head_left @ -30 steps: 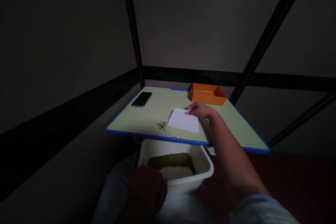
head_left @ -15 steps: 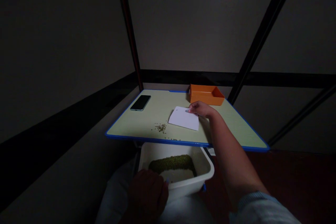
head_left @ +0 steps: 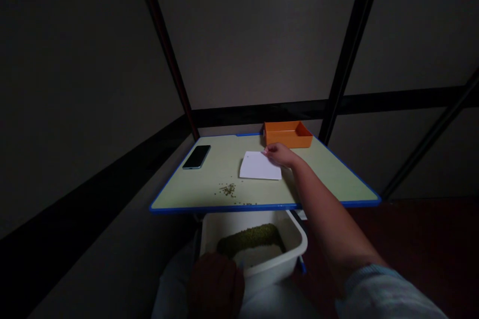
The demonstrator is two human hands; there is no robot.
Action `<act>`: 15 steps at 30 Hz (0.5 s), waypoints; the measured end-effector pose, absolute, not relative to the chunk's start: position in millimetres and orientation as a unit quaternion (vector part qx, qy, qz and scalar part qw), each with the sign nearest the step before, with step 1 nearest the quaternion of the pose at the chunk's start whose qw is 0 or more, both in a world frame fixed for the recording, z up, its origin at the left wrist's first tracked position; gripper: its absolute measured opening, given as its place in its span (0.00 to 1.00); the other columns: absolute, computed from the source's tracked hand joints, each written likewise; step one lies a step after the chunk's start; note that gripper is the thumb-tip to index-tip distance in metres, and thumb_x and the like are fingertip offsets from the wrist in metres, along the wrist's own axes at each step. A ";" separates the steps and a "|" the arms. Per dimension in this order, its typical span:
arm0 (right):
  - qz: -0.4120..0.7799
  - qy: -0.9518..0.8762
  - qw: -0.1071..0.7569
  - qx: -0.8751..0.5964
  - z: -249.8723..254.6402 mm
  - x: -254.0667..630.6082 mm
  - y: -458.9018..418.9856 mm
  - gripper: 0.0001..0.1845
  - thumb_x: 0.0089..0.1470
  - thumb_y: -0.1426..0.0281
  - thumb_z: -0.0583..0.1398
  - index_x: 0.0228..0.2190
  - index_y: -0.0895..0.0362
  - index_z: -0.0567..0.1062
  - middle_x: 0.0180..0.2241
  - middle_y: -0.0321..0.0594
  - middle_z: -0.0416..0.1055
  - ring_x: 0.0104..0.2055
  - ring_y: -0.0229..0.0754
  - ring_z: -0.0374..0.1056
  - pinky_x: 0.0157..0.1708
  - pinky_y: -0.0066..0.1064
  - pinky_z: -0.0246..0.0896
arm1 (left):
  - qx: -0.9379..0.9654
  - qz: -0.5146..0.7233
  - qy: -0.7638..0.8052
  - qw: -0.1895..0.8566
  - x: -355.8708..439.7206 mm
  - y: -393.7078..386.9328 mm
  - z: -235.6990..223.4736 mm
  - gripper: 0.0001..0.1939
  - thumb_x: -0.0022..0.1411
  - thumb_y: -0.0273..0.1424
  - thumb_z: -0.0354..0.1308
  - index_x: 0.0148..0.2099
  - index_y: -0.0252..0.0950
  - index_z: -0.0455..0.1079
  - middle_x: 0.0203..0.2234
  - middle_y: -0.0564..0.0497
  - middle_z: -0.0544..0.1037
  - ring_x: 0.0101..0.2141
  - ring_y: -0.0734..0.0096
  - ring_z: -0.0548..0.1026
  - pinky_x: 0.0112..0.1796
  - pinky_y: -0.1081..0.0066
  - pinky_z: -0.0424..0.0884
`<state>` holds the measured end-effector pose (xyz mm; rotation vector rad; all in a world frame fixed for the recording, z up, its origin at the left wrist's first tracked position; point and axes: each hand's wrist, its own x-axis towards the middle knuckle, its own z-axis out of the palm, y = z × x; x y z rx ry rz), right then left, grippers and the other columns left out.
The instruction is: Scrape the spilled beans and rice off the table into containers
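My right hand (head_left: 279,153) pinches the far edge of a white card (head_left: 261,165) over the desk, thumb on top. The card is angled, with its near edge toward me. Left of and nearer than the card lies a small scatter of greenish grains (head_left: 227,189), with a few more along the desk's front edge. My left hand (head_left: 216,284), dark and partly in shadow, is closed over the near-left rim of a white tub (head_left: 275,264). Inside the tub is a heap of green grains (head_left: 250,239), banked toward the far side.
The pale desk (head_left: 329,174) has a blue edge. A phone (head_left: 196,157) lies at its left, screen up. At the back right stands an orange tray (head_left: 287,137). Dark-framed wall panels rise behind and at the left. The tub sits below the desk's front edge.
The view has shifted a little. My right hand has moved the card slightly away from the front edge, and its near edge looks more level. My left hand stays at the tub rim.
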<state>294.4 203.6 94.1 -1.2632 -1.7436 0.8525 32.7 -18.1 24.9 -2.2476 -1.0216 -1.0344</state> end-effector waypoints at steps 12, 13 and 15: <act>0.277 -0.730 0.356 -0.513 89.9 284.5 206.1 0.11 0.44 0.66 0.55 0.16 0.58 0.63 0.17 0.34 0.58 0.22 0.34 0.53 0.24 0.27 0.46 | -0.825 -0.336 -0.381 0.247 32.6 -18.9 30.5 0.10 0.54 0.25 0.48 0.22 0.38 0.59 0.14 0.54 0.64 0.21 0.73 0.63 0.28 0.69 0.60; 0.275 -0.738 0.354 -0.505 89.4 282.4 206.3 0.12 0.44 0.65 0.55 0.16 0.58 0.63 0.17 0.34 0.58 0.22 0.34 0.53 0.24 0.27 0.47 | -0.826 -0.335 -0.381 0.247 32.3 -19.0 30.3 0.09 0.55 0.25 0.48 0.22 0.38 0.59 0.15 0.54 0.65 0.21 0.72 0.64 0.28 0.68 0.60; 0.275 -0.742 0.357 -0.496 88.7 279.3 207.0 0.13 0.44 0.64 0.55 0.16 0.58 0.63 0.17 0.33 0.57 0.22 0.34 0.52 0.25 0.27 0.47 | -0.824 -0.346 -0.371 0.252 31.6 -19.1 29.8 0.09 0.55 0.25 0.47 0.24 0.38 0.60 0.15 0.54 0.66 0.21 0.72 0.65 0.28 0.68 0.61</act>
